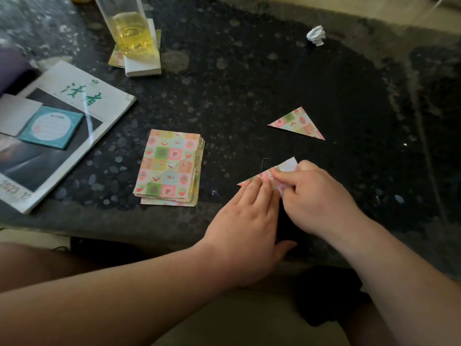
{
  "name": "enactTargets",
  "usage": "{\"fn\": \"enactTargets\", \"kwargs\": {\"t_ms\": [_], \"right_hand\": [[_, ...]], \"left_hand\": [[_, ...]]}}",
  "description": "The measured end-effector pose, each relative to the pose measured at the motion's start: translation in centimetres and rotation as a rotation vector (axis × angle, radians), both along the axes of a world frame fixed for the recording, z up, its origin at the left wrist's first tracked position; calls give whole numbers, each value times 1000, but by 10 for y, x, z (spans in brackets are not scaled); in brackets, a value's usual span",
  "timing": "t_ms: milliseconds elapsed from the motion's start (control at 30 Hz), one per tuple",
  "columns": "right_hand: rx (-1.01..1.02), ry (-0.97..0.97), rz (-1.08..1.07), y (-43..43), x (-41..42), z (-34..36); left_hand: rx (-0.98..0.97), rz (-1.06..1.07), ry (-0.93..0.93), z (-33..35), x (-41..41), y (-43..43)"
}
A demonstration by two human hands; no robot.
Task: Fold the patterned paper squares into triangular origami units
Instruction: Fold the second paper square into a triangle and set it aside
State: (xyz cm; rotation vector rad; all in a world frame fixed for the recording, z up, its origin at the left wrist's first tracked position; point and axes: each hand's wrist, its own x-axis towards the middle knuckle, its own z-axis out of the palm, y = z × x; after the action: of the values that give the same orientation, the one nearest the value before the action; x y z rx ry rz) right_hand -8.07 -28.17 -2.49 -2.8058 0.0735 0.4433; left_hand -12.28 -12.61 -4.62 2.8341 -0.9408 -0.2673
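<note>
A stack of patterned paper squares [169,168] lies on the dark speckled table [249,83]. To its right, farther back, one folded patterned triangle [298,123] lies flat. Nearer to me a partly folded patterned sheet [287,168] shows a white corner at its far end. My left hand [247,218] presses flat fingers on the sheet's left part. My right hand [316,196] has curled fingers that pinch the paper's fold beside the left fingertips. Most of this sheet is hidden under both hands.
A magazine [82,96] with a teal note pad [51,127] lies at the left. A tall glass of yellow liquid [129,28] stands on a white block at the back. A crumpled white paper ball [316,35] sits far right. The table's near edge runs below my hands.
</note>
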Motion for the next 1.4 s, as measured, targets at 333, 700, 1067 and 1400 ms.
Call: {"fn": "enactTargets", "kwargs": {"t_ms": [333,700,1067,1400], "right_hand": [[-2,27,-32,0,1,2],[50,109,-24,-3,6,9],[29,160,-16,-4,5,18],[54,182,-3,-7,7,16]], "left_hand": [[26,-50,-3,-6,5,3],[144,-44,75,-2,-3,1],[321,94,131,22,-3,23],[315,-28,47,29,4,-7]]}}
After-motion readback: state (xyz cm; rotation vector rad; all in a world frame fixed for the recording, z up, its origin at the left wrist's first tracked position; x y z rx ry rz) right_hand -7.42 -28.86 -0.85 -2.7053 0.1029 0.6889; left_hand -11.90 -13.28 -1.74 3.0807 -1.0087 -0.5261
